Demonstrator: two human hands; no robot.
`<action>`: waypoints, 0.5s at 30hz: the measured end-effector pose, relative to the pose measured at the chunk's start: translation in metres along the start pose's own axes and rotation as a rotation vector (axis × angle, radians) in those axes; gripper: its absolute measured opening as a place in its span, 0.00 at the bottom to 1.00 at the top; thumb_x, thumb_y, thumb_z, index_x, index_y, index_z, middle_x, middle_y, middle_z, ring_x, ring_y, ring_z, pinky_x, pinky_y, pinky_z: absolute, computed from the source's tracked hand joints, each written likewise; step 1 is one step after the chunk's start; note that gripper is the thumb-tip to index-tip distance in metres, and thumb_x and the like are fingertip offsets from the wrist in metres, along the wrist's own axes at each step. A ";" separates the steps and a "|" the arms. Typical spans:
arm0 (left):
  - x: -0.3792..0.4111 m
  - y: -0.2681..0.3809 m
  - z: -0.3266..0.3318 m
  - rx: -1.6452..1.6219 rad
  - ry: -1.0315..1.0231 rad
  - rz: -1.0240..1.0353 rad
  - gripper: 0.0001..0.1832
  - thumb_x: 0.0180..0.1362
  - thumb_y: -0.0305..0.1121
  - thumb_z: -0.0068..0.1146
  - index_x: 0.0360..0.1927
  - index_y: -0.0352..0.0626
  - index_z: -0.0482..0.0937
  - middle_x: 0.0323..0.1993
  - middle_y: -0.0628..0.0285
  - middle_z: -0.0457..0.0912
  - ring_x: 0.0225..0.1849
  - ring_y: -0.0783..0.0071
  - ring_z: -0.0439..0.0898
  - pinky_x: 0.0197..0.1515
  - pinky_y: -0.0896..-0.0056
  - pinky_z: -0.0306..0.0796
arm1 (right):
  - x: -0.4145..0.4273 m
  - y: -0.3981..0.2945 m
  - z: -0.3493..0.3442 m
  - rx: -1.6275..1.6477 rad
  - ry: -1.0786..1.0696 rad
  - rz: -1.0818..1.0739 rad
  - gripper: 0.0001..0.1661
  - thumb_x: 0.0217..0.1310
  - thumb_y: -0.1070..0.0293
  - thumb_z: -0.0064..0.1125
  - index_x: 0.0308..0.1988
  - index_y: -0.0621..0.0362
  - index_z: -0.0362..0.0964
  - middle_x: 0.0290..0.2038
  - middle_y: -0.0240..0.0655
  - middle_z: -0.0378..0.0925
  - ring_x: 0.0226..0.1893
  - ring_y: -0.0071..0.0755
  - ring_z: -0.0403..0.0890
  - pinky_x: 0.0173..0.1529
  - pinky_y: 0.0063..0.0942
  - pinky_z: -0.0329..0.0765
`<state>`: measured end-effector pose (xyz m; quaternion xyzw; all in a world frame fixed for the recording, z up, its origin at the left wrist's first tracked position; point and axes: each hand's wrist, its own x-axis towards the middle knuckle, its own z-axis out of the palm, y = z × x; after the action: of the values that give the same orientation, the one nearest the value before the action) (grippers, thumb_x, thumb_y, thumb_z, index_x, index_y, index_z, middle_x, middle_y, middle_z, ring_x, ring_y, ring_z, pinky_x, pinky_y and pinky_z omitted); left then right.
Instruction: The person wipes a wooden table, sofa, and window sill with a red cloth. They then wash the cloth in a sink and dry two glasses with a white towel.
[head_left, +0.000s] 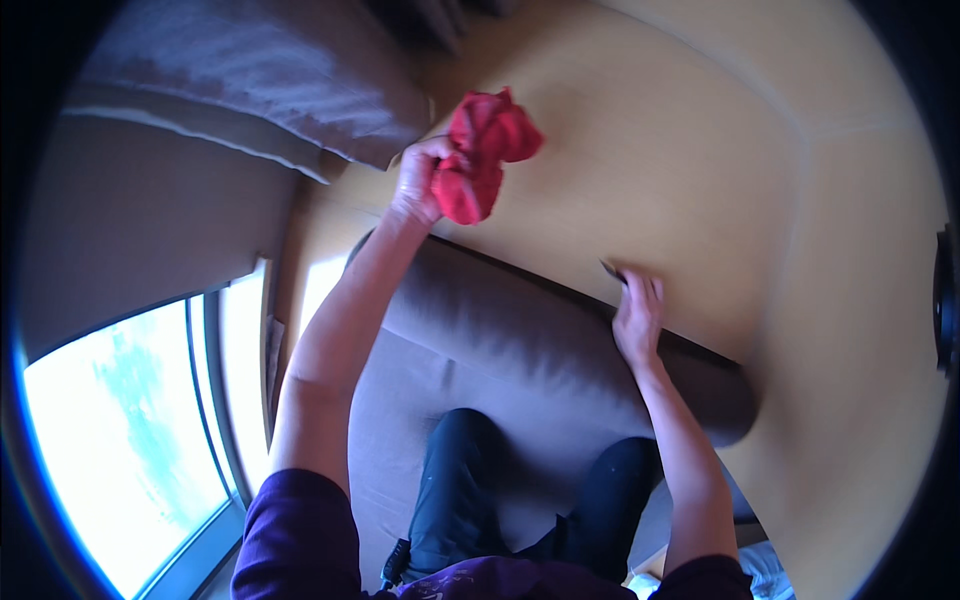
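Note:
My left hand is shut on a crumpled red cloth, held up in front of a beige wall; whether the cloth touches the wall I cannot tell. Lower and to the right, my right hand grips a small, thin dark object that is too blurred to name. The right wrist is at the top of a grey-brown upholstered backrest, close to the wall. My knees are on the seat cushion in front of that backrest.
Grey-brown curtain fabric hangs at the upper left. Below it a bright window with a metal frame lies along the left side. A dark object shows at the far right edge. Pale blue fabric appears at the bottom right.

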<state>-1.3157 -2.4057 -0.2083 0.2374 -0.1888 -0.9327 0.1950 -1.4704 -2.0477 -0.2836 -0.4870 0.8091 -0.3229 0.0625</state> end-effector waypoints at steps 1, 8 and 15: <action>-0.011 0.017 -0.026 -0.067 0.033 0.019 0.24 0.46 0.21 0.53 0.51 0.34 0.76 0.41 0.51 0.82 0.45 0.52 0.82 0.59 0.51 0.76 | -0.021 -0.016 -0.007 -0.005 -0.089 0.104 0.17 0.63 0.81 0.54 0.51 0.59 0.76 0.44 0.48 0.81 0.46 0.58 0.79 0.52 0.44 0.76; -0.009 0.082 -0.091 0.223 0.102 0.124 0.31 0.45 0.21 0.55 0.58 0.37 0.75 0.49 0.54 0.83 0.49 0.55 0.82 0.60 0.56 0.75 | -0.123 -0.138 -0.081 0.058 0.047 0.089 0.14 0.70 0.66 0.49 0.45 0.64 0.76 0.43 0.46 0.83 0.37 0.53 0.84 0.44 0.42 0.81; 0.069 0.123 -0.112 1.145 0.678 0.621 0.38 0.46 0.28 0.56 0.68 0.44 0.73 0.63 0.54 0.77 0.64 0.57 0.74 0.66 0.62 0.67 | -0.156 -0.141 -0.048 -0.003 0.257 -0.035 0.34 0.74 0.72 0.45 0.74 0.51 0.47 0.42 0.49 0.84 0.35 0.51 0.87 0.37 0.40 0.85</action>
<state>-1.2806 -2.5705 -0.2704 0.5131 -0.6345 -0.4649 0.3435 -1.3042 -1.9413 -0.1965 -0.4557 0.8023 -0.3825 -0.0483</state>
